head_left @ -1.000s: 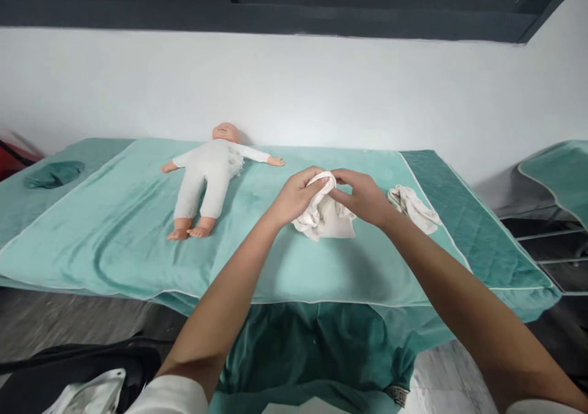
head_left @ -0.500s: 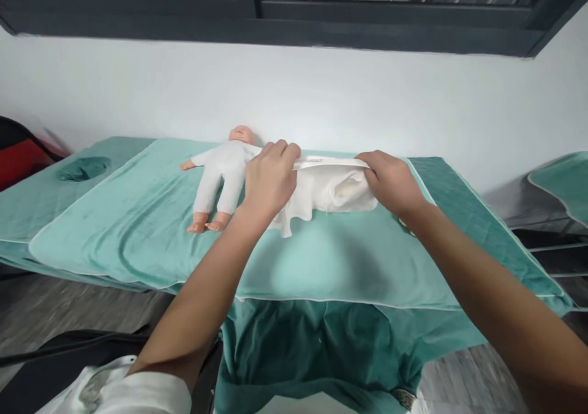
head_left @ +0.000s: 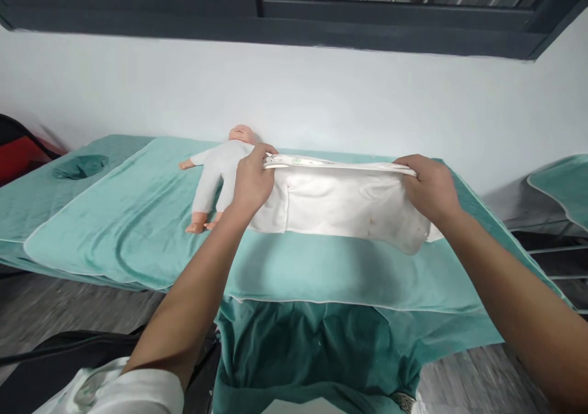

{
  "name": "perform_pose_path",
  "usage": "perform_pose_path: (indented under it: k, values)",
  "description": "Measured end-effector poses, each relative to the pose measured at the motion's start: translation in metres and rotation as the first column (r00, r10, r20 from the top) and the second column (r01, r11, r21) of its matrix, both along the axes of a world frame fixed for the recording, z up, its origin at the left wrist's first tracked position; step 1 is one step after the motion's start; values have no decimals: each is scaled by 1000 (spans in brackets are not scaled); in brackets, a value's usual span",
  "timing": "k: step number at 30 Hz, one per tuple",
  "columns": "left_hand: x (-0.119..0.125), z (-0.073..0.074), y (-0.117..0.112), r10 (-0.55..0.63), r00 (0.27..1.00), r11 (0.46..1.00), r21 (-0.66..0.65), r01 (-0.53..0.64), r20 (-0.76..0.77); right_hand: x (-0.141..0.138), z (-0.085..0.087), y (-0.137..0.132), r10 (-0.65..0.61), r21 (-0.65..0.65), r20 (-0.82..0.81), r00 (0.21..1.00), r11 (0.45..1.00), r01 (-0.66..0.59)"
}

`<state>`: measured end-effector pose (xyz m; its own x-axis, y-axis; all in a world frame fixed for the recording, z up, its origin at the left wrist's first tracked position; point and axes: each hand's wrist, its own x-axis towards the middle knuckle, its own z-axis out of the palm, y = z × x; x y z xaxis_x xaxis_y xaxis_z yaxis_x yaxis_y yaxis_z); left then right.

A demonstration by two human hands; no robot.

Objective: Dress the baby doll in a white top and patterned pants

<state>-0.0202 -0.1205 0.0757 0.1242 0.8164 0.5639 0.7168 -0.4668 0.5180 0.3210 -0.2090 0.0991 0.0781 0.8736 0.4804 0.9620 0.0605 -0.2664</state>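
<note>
A white cloth (head_left: 335, 203), perhaps a small garment, hangs stretched between my two hands just over the bed. My left hand (head_left: 255, 178) is closed on the left end of its upper edge. The right end of that edge is pinched in my right hand (head_left: 432, 187). Small printed marks show along the top fold, and the lower part drapes down. A baby doll (head_left: 223, 163) in a white suit lies on its back to the left, its feet toward me. My left hand and forearm partly cover its arm and one leg.
The bed has a light green cover (head_left: 151, 218) with a face hole (head_left: 80, 167) at its left end. Behind it rises a white wall (head_left: 294, 95) under a dark window frame (head_left: 376, 28). A red and black item (head_left: 22, 154) stands at far left, a metal rack (head_left: 558, 264) at right.
My hands have moved apart, the right one farther right and the left slightly left. The bunched white cloth is now spread wide between them.
</note>
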Motion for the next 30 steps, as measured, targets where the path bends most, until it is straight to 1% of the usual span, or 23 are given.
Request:
perform_pose_path:
  k: [2,3,5,6,7,9,11,13,15,16,17,18,19,20,21,22,23,25,27,30]
  values:
    - [-3,4,-1,54,986,992,-105,-71,-156,5,1,1,-72,-101,32,997,992,74]
    - [-4,5,-1,76,963,981,-155,-119,-259,7,1,3,-103,-158,54,993,981,110]
    - [-4,4,3,82,890,951,-233,-205,-448,10,-1,9,-134,-265,122,983,951,162]
    - [-3,2,7,70,853,936,-261,-235,-517,11,-5,13,-130,-312,161,978,934,175]
    - [-2,-2,11,55,824,925,-282,-255,-564,11,-9,18,-121,-352,196,973,917,185]
    - [4,-12,22,45,796,907,-309,-286,-603,9,-21,30,-108,-409,240,965,890,202]
    - [14,-26,30,90,801,898,-300,-323,-592,2,-37,42,-120,-410,250,961,886,217]
    - [29,-44,32,170,819,907,-237,-347,-548,-10,-57,51,-128,-341,262,957,915,216]
    - [46,-64,27,208,846,937,-149,-316,-491,-27,-81,56,-103,-229,297,949,957,175]
    - [55,-75,23,174,869,953,-141,-266,-464,-37,-94,57,-64,-190,304,950,974,126]
    - [64,-87,18,99,898,970,-158,-182,-428,-47,-107,57,7,-186,299,954,981,51]
    - [72,-98,14,-4,925,976,-205,-80,-380,-57,-119,57,83,-193,280,957,981,-28]
    - [80,-110,11,-101,943,965,-261,16,-317,-66,-132,57,159,-221,249,955,970,-104]
    - [86,-121,9,-155,956,946,-316,70,-250,-74,-143,58,198,-257,199,960,956,-144]
    - [90,-131,9,-188,962,927,-359,107,-199,-80,-153,59,197,-294,143,970,944,-149]
    - [94,-140,10,-202,965,915,-382,125,-168,-84,-162,62,168,-318,100,981,939,-128]
    - [96,-146,12,-204,967,910,-393,130,-151,-87,-169,65,124,-334,68,990,938,-94]
    - [97,-154,19,-184,974,914,-388,119,-135,-88,-177,74,29,-336,43,999,942,-12]
    - [96,-156,26,-145,984,913,-397,93,-105,-85,-179,83,-41,-331,33,999,943,49]
    - [97,-153,35,-81,992,908,-417,34,-96,-85,-179,93,-121,-318,20,992,940,121]
